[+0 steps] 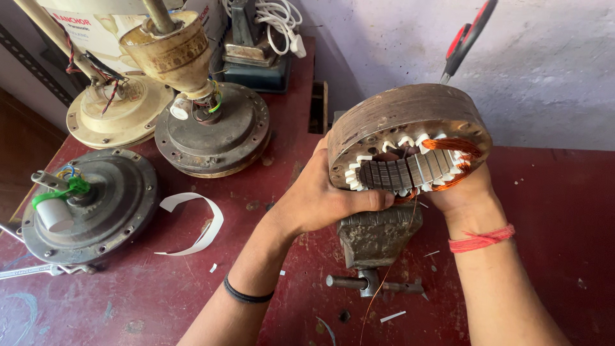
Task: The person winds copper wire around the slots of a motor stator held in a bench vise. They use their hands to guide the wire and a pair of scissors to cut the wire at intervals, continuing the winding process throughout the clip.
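Head view, left to right: a grey fan motor (90, 205) with a white capacitor lies at the table's left edge, a curled white paper strip (195, 224) beside it. Behind stand a cream fan housing (115, 109) and a dark motor base (214, 131) with a worn cream cup above. At centre the left hand (323, 198) wraps its fingers closed around the lower left rim of the stator (410, 138), thumb along the bottom. This laminated steel ring is held between both hands above a bench vise (378, 234), tilted so its open bore faces the camera, axis pointing toward the viewer; white slot liners and copper winding (451, 147) show inside. The right hand (464, 192) cups the stator's lower right from beneath, fingers hidden behind it. Red-handled scissors (464, 38) hang on the wall behind.
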